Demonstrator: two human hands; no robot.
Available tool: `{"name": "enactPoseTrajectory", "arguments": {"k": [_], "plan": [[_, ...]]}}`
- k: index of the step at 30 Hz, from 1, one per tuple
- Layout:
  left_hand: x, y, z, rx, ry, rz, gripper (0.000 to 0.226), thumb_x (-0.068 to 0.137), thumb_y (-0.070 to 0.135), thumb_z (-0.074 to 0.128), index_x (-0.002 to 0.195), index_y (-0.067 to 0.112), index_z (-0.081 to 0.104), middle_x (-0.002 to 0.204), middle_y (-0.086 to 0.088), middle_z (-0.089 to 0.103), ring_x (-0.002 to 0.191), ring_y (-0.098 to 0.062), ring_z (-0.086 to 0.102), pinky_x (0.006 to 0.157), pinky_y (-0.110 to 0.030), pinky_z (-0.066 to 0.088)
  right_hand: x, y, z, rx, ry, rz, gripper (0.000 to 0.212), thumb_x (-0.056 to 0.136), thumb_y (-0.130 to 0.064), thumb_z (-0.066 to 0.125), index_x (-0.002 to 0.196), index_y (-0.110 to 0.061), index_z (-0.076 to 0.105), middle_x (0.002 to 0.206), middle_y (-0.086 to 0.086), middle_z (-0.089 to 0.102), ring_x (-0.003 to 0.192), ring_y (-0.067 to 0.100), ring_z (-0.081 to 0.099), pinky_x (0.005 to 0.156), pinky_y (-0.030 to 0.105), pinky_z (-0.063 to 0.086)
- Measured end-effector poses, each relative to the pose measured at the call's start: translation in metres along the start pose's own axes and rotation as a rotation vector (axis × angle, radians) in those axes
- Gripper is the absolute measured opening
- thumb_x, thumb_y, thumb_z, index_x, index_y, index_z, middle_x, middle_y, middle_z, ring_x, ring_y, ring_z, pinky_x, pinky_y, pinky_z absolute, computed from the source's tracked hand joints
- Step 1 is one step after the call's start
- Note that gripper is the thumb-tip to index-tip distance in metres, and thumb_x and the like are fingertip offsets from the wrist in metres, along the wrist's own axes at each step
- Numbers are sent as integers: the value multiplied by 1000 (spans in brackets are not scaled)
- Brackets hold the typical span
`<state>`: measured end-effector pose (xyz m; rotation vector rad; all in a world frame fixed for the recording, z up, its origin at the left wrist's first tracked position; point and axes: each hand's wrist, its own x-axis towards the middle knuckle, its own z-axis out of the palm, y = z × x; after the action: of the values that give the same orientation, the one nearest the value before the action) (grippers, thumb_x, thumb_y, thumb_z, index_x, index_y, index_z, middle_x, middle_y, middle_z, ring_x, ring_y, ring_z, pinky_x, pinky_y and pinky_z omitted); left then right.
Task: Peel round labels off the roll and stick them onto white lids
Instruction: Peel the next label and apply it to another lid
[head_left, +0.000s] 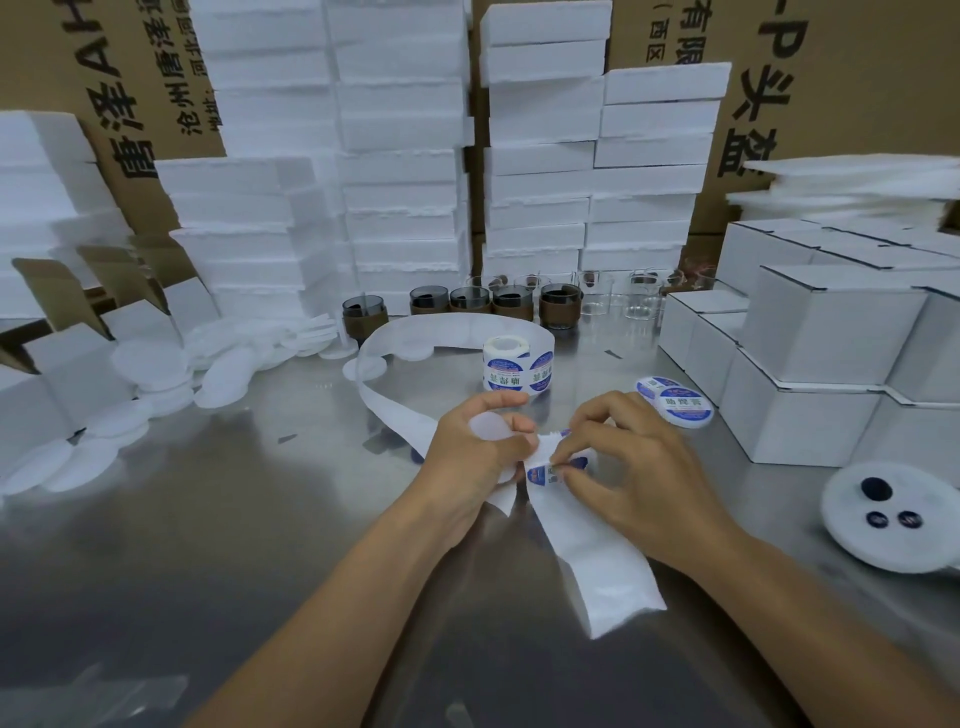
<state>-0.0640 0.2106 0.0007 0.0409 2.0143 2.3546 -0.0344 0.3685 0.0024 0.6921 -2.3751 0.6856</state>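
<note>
Backing paper (602, 577) trails from the roll (511, 364), which stands on the worktop (208, 545) just above the middle of the frame. It loops round to the left and comes down into both hands at the centre. The left hand (478, 452) has its grip clamped on the strip, with a blank white lid (488, 427) tucked between thumb and fingers above it. The right hand (623, 467) has thumb and forefinger pinched together on the edge of a round label (540, 475), blue and white, which looks partly lifted off the paper. How much is still stuck I cannot tell, as the fingers cover it.

The peel should go best if the left hand keeps the strip taut and bends it back sharply under the label, so the paper leaves the label rather than the other way round. The right hand would do well to hold only the rim, keep its touch off the glue, and draw low and slow so the label does not curl or fold onto itself. The lid then needs turning face up, with the label centred and pressed from the middle outward.

Labelled lids (680, 408) lie right of centre beside white boxes (831, 322). Blank lids (156, 374) are heaped at the left.
</note>
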Motion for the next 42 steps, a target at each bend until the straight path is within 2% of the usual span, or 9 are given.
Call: {"name": "enactPoseTrajectory", "arguments": {"k": [4,9,13,19,26,29,34,39,42], "plan": [[0,0,1,10,52,41,32,80,-12,61,93,17,65,76,2,62,67,-14,56,68,-29,50,0,-6,1,294,36,168,25,76,-43,68,58,-31,57,94,-12,54,92,0,50,79,10,35],[0,-1,1,-30,86,61,28,82,-12,60,90,15,63,78,-1,61,63,-12,57,60,-23,51,16,0,-11,1086,353,645,45,78,-42,57,45,-13,52,61,-12,54,67,6,54,70,26,39],[-1,-1,4,-87,57,48,26,80,-12,64,93,10,61,77,-3,61,59,-11,59,58,-21,52,18,-8,-13,1626,235,701,39,76,-50,47,53,-24,66,69,-1,65,70,15,63,71,30,46],[1,1,0,-90,100,25,12,85,6,66,94,14,64,86,-9,70,66,-16,63,55,-25,55,12,-11,6,1455,-30,765,39,73,-56,45,81,-28,71,94,1,70,91,19,67,93,44,42],[1,14,-2,-438,117,-35,28,92,31,56,79,9,68,71,-8,72,58,-17,68,53,-28,57,11,-10,13,1466,-57,805,36,70,-55,48,85,-30,70,90,1,69,89,16,67,88,40,43],[-5,13,11,-561,13,-193,49,92,44,48,101,-3,59,88,-21,66,61,-25,70,53,-33,59,11,-10,12,1542,55,835,29,71,-45,54,88,-23,65,83,3,66,78,16,61,79,34,47],[-7,9,11,-540,-16,-333,58,88,56,46,103,0,55,70,-18,65,62,-28,68,64,-45,59,15,-8,7,1516,283,874,32,67,-35,61,94,-18,58,72,-2,60,58,9,53,61,25,40],[-5,1,13,-452,-107,-334,67,92,60,34,118,3,57,99,-20,64,85,-31,64,91,-48,50,15,-17,8,1401,223,663,17,61,-27,69,75,-21,61,57,-4,60,38,6,40,39,16,32],[-4,-1,13,-472,-193,-291,69,93,61,22,122,9,57,90,-17,68,69,-24,66,82,-38,52,11,-23,14,1324,92,588,25,52,-29,76,73,-19,67,61,5,61,36,8,37,39,15,33]]}}
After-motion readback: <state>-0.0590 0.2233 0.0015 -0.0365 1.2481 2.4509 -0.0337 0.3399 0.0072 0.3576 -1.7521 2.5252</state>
